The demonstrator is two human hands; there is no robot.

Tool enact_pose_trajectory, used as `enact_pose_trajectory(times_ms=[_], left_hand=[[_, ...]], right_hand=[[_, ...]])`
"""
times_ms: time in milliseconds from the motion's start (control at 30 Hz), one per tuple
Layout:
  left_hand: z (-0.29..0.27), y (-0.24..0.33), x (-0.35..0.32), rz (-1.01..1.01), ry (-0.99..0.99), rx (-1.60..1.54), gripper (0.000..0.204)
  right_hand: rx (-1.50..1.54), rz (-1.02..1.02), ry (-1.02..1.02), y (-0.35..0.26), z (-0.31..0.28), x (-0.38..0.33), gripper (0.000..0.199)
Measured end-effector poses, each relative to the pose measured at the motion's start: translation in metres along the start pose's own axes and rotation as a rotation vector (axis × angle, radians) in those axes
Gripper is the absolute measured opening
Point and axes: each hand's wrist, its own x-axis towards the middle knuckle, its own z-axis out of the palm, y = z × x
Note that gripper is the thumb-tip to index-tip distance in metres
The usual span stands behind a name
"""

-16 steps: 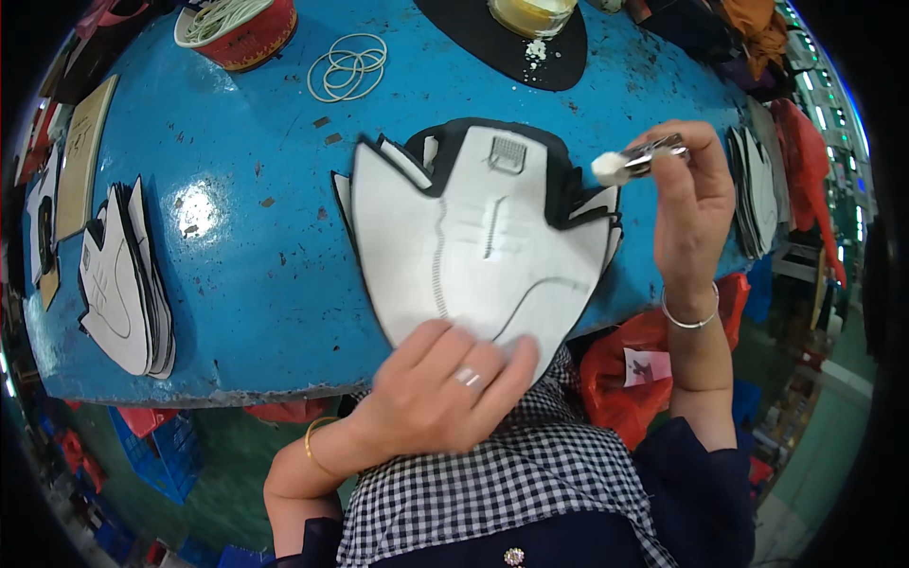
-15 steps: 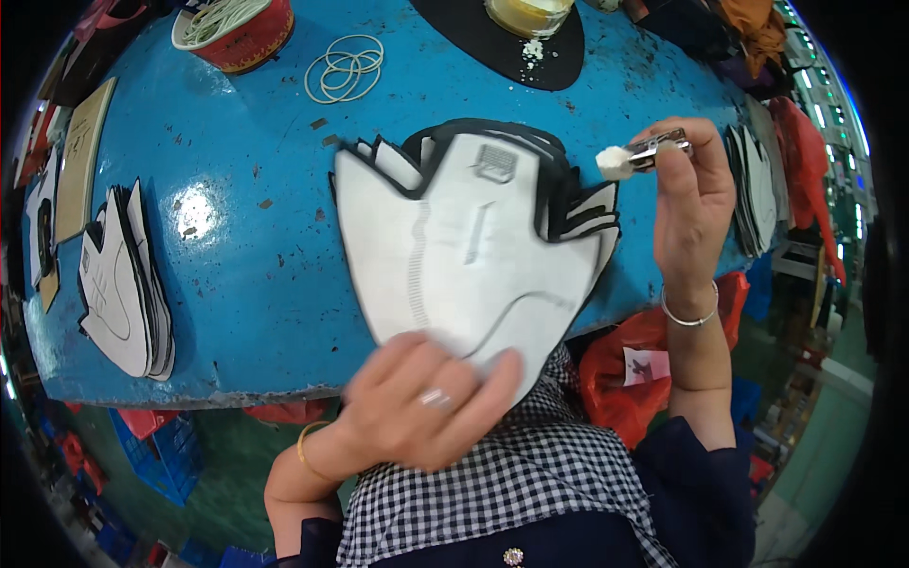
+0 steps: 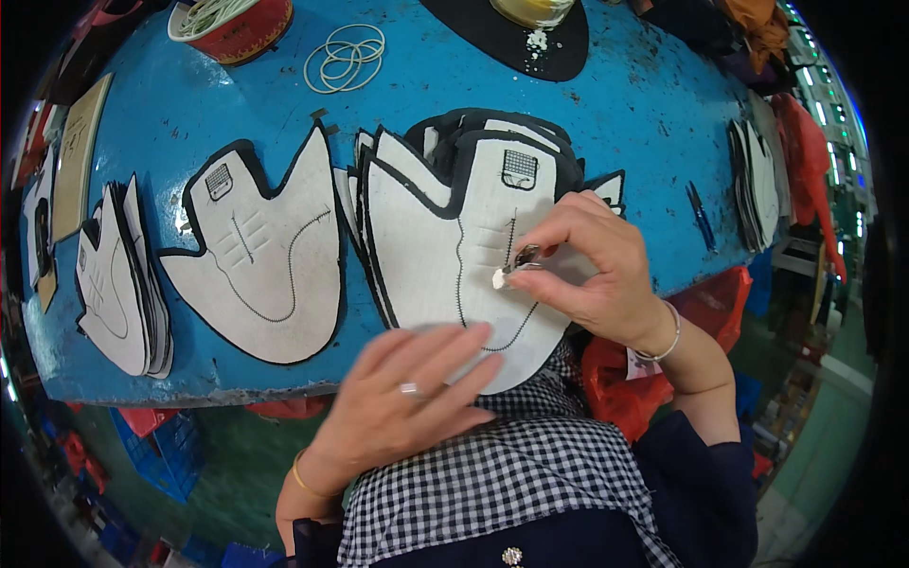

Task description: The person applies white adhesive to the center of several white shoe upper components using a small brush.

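Observation:
My right hand (image 3: 592,270) pinches a small metal clip (image 3: 526,256) that carries a white tuft (image 3: 500,278). It is over the top piece of a stack of white shoe-upper pieces (image 3: 426,241) with black edges and stitched lines. The tuft appears close to or touching the stitching; exactly which, I cannot tell. My left hand (image 3: 402,388), slightly blurred, reaches across the stack's near edge with its fingers spread. One similar white shoe-upper piece (image 3: 270,260) lies flat by itself, left of the stack.
Another stack of pieces (image 3: 123,293) stands at the far left, and one (image 3: 753,185) at the right edge near a pen (image 3: 701,216). Behind are a red tub (image 3: 237,36) of bands, loose rubber bands (image 3: 346,59), and a tub (image 3: 532,9) with white crumbs on a black board (image 3: 568,57).
A shoe-upper piece now lies flat left of the stack. My left hand has let go and spread its fingers. My right hand has come down leftward over the stack with the clip.

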Motion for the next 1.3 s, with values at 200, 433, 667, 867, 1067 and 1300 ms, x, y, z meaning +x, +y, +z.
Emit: enact_pose_trajectory(times_ms=[200, 433, 667, 867, 1067, 1300], left_hand=[[0.014, 0.003, 0.008, 0.083, -0.033, 0.193, 0.047], [0.014, 0.005, 0.018, 0.176, -0.007, 0.265, 0.034], [0.008, 0.003, 0.037, 0.201, 0.126, 0.219, 0.041], [-0.050, 0.012, 0.006, 0.024, 0.448, 0.399, 0.035], [-0.052, -0.040, -0.020, -0.403, 0.371, 0.632, 0.036], [0.000, -0.018, 0.013, 0.081, -0.053, 0.111, 0.052]], right_hand=[[-0.348, -0.246, 0.216, 0.023, 0.001, 0.018, 0.025], [-0.380, -0.433, 0.063, 0.003, 0.005, -0.010, 0.026], [0.040, -0.011, 0.401, 0.041, -0.045, 0.059, 0.017], [-0.039, 0.095, 0.571, 0.124, -0.075, 0.156, 0.021], [-0.523, -0.125, 0.506, 0.139, -0.076, 0.169, 0.023], [-0.133, 0.092, 0.453, 0.114, -0.095, 0.133, 0.018]])
